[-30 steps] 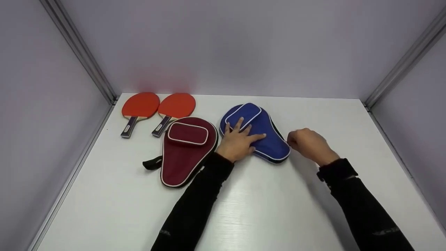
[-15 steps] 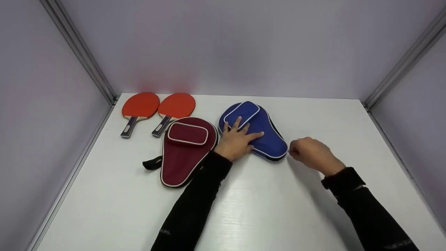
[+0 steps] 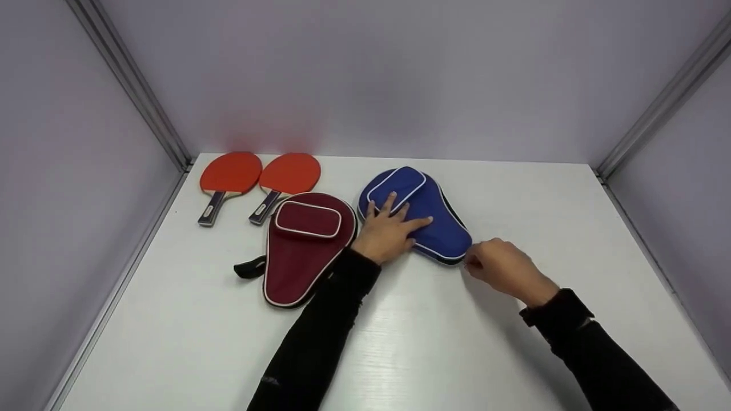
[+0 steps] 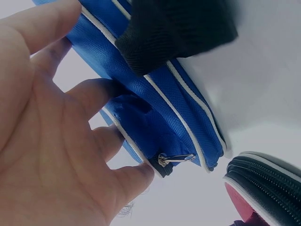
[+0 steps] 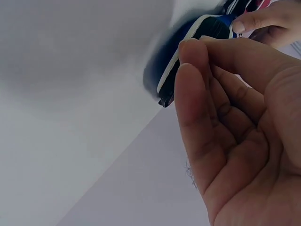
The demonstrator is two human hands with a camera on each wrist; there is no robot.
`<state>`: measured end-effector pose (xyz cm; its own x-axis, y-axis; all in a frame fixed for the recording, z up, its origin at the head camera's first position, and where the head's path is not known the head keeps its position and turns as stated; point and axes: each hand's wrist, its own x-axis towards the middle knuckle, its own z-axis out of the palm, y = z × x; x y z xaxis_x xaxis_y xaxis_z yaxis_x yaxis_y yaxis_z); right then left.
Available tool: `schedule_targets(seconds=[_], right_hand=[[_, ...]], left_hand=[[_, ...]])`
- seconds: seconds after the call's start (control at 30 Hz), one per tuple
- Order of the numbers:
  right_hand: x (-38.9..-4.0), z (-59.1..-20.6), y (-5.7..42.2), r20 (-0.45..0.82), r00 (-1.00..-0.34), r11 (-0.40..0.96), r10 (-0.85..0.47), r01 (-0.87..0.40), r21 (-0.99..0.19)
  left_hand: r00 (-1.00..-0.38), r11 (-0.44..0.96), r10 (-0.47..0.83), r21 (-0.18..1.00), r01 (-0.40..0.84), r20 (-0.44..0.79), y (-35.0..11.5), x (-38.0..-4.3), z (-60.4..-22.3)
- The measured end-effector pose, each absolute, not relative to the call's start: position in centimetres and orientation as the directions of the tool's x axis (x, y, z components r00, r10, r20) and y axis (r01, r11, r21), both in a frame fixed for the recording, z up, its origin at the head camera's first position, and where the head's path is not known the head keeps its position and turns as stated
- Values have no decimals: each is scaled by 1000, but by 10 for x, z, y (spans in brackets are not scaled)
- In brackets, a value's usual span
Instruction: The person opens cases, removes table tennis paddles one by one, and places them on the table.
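Observation:
My left hand (image 3: pixel 382 235) lies spread over the blue table tennis bat case (image 3: pixel 442 231), its fingers across the white-piped pocket (image 3: pixel 405 181). The left wrist view shows those fingers along the case, close to a small metal pocket zipper pull (image 4: pixel 176 159). At the narrow handle end of the case, the curled right hand (image 3: pixel 505 269) pinches the zipper pull of the main zip, which is hidden by the fingertips. In the right wrist view, thumb and fingertips (image 5: pixel 194 52) meet beside the dark zip edge (image 5: pixel 214 28).
Left of the blue case lies a maroon bat case (image 3: pixel 302 257) with a black strap (image 3: pixel 250 268). Two red table tennis bats (image 3: pixel 231 172) (image 3: pixel 290 172) lie at the back left of the white table (image 3: pixel 171 342). Pale walls (image 3: pixel 371 80) enclose the table.
The right hand has moved toward me along the case's right edge, then round its narrow end. The blue case has shifted slightly left and away. The left hand stays spread on it.

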<state>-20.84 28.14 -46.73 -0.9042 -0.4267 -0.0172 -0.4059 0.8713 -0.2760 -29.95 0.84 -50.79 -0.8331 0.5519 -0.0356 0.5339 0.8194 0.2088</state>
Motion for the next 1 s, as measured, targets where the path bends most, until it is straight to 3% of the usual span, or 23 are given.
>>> schedule_targets(seconds=[0.33,0.5,0.7,1.0], right_hand=[[-201,-479,250,71,-921,884,-384,-389,-260],[-202,-483,233,110,-925,889,-364,-380,-255],[-205,-482,225,76,-935,895,-347,-355,-271],[-220,-457,241,-5,-872,780,-490,-436,-449]], left_hand=[[-837,832,544,164,530,-56,9,-289,-494],[-834,823,549,199,532,-41,8,-294,-503],[-829,820,556,202,535,-61,5,-283,-483],[-791,787,601,254,562,-112,1,-282,-474]])
